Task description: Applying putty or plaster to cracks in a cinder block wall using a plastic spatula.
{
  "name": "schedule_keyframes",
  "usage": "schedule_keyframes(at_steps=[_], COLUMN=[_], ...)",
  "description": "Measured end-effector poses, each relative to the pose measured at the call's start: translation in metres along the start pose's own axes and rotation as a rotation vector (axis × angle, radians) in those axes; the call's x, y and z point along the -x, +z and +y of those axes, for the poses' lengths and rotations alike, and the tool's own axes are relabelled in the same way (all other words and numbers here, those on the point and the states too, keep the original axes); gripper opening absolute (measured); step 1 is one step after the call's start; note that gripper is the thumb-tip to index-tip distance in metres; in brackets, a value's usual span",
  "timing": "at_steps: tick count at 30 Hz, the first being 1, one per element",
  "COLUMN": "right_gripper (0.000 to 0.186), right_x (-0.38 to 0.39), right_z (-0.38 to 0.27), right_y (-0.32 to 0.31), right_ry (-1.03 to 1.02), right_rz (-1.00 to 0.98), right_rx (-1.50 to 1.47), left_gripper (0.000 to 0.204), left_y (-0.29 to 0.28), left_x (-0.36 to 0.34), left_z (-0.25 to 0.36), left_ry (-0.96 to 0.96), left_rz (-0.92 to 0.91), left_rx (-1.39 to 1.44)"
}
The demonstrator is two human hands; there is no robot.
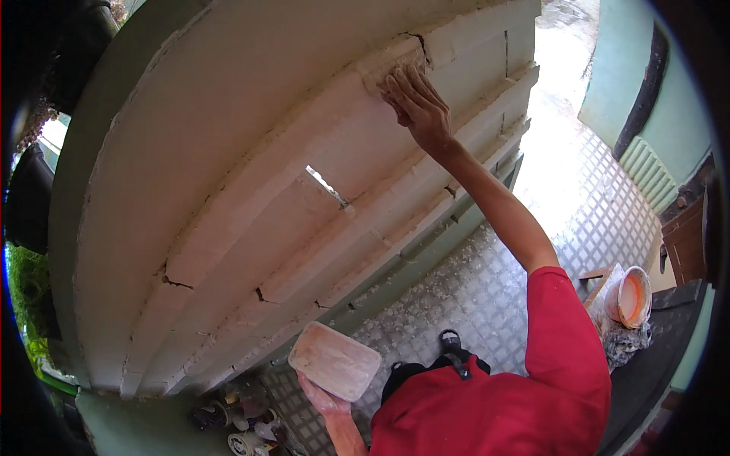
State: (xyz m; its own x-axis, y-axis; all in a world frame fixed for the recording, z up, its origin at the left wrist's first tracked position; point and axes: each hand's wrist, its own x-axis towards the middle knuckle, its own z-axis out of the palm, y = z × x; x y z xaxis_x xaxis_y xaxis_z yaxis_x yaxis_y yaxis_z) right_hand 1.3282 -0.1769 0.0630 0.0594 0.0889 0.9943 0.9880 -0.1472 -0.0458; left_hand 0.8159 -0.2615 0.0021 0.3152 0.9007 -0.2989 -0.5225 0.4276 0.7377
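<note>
My right hand (414,102) presses against the upper ledge of a white stepped structure (251,220), arm stretched out. Its fingers are bent and close together, dusted with white. At the fingertips lies a pale, flat, smeared-looking patch (391,67); whether it is a thin spreader or wet filler I cannot tell. Low down near my body, my left hand (323,395) grips a shallow rectangular tub (336,361) from below and its near side. The tub is tilted, its inside coated whitish. Dark cracks (179,284) and a bright slot-like gap (327,185) mark the structure.
A bucket (630,298) with an orange-pink inside stands at the right beside crumpled plastic (630,343). Several containers (247,422) crowd the floor at lower left. The patterned tile floor (479,281) is spotted white. A green wall (635,72) rises far right.
</note>
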Motion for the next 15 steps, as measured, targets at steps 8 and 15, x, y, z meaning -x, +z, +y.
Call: schedule_keyframes(at_steps=[8,15], right_gripper=[0.052,0.042], right_x=[0.016,-0.040], right_z=[-0.009,-0.021], right_y=[-0.042,-0.041], right_ry=[0.015,0.228], right_rz=[-0.111,-0.194], right_rx=[-0.065,-0.172], left_gripper=[0.064,0.064], left_y=[-0.005,-0.012], left_x=[0.001,0.004], left_z=[0.000,-0.005], left_ry=[0.008,-0.009], left_rz=[-0.061,-0.067], left_rx=[-0.014,-0.028])
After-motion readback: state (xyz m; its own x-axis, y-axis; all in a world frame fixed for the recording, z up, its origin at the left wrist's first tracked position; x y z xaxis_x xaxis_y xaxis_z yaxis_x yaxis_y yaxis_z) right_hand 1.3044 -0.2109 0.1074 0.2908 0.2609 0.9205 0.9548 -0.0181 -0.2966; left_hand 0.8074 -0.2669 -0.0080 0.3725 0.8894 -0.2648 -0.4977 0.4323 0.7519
